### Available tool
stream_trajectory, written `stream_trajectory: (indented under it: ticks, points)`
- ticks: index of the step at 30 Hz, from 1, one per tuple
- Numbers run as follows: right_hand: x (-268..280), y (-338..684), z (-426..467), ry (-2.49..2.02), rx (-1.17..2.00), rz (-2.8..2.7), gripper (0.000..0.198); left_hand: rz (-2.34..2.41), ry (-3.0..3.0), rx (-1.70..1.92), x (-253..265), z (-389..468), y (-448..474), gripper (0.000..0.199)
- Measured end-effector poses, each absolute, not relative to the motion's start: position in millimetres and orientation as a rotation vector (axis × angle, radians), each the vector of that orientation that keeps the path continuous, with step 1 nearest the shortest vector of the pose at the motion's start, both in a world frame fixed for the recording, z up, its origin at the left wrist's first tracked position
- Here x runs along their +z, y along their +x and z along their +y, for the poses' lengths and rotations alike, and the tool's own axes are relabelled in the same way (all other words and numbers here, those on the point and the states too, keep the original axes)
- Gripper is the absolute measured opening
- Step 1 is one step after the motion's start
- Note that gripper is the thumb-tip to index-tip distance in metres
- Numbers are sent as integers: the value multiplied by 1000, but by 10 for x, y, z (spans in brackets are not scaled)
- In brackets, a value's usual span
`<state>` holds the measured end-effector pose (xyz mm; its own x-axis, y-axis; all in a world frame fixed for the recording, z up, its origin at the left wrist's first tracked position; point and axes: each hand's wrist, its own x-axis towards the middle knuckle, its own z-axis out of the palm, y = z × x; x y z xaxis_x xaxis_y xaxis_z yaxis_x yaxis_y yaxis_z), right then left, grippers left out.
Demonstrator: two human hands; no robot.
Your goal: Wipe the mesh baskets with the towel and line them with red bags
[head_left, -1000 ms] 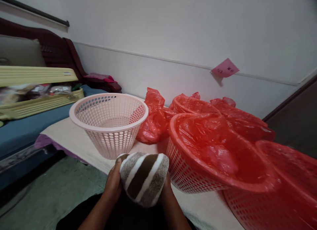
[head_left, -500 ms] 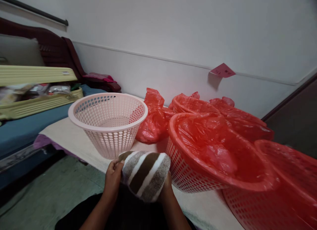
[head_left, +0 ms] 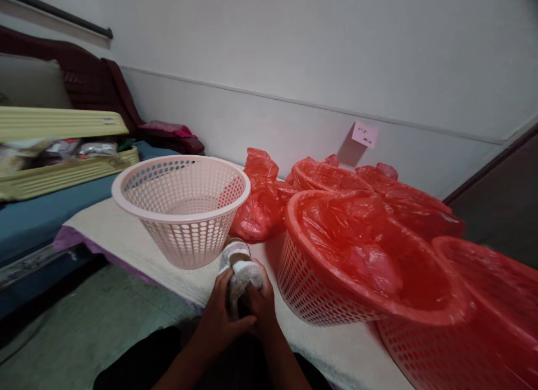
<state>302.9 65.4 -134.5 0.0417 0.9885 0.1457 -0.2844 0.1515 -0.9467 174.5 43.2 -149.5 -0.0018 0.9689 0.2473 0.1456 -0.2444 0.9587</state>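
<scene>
Both my hands grip a soft, fuzzy striped cloth piece (head_left: 240, 262) in grey, brown and white, now bunched up in front of my lap. I cannot make out exactly what kind of item it is. My left hand (head_left: 218, 306) is closed around its left side, with the thumb stretched across towards the right. The fingers of my right hand (head_left: 261, 297) press into its near right side. Just beyond my hands to the left stands a pale pink plastic basket (head_left: 180, 217), with bare floor visible inside. A red basket lined with red plastic (head_left: 332, 289) is close on the right.
More red baskets (head_left: 445, 351) under red film crowd the right side. A knotted red bag (head_left: 258, 210) sits behind my hands. A pink note (head_left: 365, 134) sticks out from the wall. An open yellow case (head_left: 67, 171) lies on the blue bed at left.
The striped cloth was spread flat between my hands, and now it is folded and bunched. My hands have come closer together. The note on the wall has flapped downward.
</scene>
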Motion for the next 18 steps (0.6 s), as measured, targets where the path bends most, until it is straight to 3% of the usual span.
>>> stream_trajectory:
  ticks: [3, 8, 13, 18]
  points:
    - [-1350, 3023, 666, -917, 1198, -1157, 45, 1288, 1499, 1285, -1549, 452, 1755, 89]
    - [-1283, 3048, 630, -992, 1046, -1313, 34, 1318, 1287, 1408, -1441, 515, 1616, 35]
    - [-1336, 3087, 681, -1209, 907, -1134, 36, 1395, 1172, 1602, -1457, 551, 1472, 32]
    - [-1472, 3117, 758, -1207, 1052, -1197, 36, 1299, 1425, 1711, -1425, 512, 1484, 27]
